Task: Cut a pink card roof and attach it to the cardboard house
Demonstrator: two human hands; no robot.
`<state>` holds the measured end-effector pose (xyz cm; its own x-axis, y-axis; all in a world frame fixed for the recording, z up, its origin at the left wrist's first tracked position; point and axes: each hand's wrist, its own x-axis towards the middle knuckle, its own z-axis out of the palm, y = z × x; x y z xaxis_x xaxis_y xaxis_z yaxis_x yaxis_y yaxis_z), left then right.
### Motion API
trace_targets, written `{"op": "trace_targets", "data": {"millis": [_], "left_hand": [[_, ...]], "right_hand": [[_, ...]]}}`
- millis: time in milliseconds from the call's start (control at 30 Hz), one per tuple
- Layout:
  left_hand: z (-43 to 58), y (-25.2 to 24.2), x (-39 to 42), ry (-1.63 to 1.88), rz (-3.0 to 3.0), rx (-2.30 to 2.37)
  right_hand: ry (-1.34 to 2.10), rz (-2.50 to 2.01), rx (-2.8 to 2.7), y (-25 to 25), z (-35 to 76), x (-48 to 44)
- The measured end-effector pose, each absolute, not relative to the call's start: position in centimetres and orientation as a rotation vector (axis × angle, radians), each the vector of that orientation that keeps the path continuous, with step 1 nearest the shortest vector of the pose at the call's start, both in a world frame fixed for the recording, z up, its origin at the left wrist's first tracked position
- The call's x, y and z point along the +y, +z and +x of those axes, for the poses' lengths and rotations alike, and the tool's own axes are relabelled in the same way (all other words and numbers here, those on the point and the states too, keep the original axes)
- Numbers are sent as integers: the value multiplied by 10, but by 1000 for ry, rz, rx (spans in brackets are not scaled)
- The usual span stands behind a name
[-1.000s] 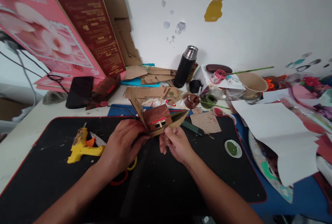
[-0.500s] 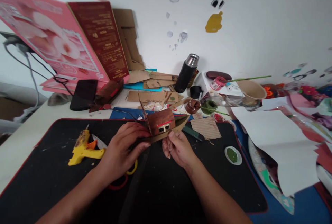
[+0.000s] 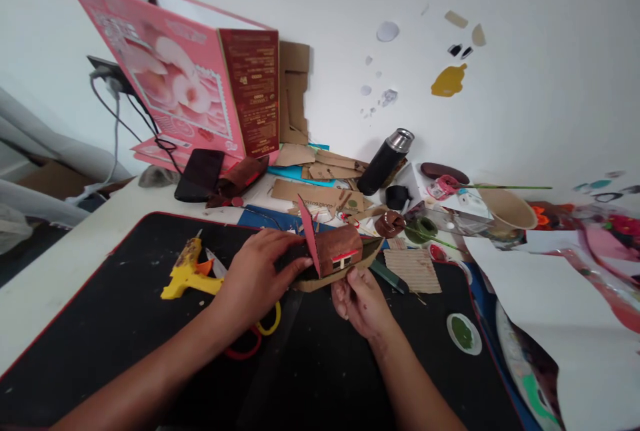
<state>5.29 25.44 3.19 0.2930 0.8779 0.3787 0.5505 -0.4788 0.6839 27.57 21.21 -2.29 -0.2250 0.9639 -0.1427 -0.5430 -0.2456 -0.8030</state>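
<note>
A small cardboard model boat (image 3: pixel 320 279) is held above the black mat, with a brown rounded cabin (image 3: pixel 340 248) on it. The cabin has a red strip and a small pale-framed window. At its left end a thin pinkish-red cardboard panel (image 3: pixel 311 239) stands tilted. My left hand (image 3: pixel 263 268) is closed at this panel, thumb and fingers against its left side; part of the grip is hidden. My right hand (image 3: pixel 363 298) pinches the hull's near edge from below, thumb on the side, fingers curled under.
A yellow glue gun (image 3: pixel 190 274) and scissors (image 3: pixel 270 319) lie left on the mat. Behind the boat are cardboard scraps (image 3: pixel 320 192), open paint jars (image 3: pixel 390 223) and a black thermos (image 3: pixel 383 168). Green paint sits in a small lid (image 3: pixel 464 334) at right.
The view has swung left, so things appear farther right. The panel at the cabin's left end now shows its pinkish-red face; before it was seen nearly edge-on. My right hand still grips the hull.
</note>
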Motion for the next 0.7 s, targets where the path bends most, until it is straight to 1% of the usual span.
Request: {"op": "trace_targets", "data": {"millis": [700], "left_hand": [[62, 29, 255, 1201, 2144, 1128]], "right_hand": [[1673, -788, -830, -18, 273, 213]]}}
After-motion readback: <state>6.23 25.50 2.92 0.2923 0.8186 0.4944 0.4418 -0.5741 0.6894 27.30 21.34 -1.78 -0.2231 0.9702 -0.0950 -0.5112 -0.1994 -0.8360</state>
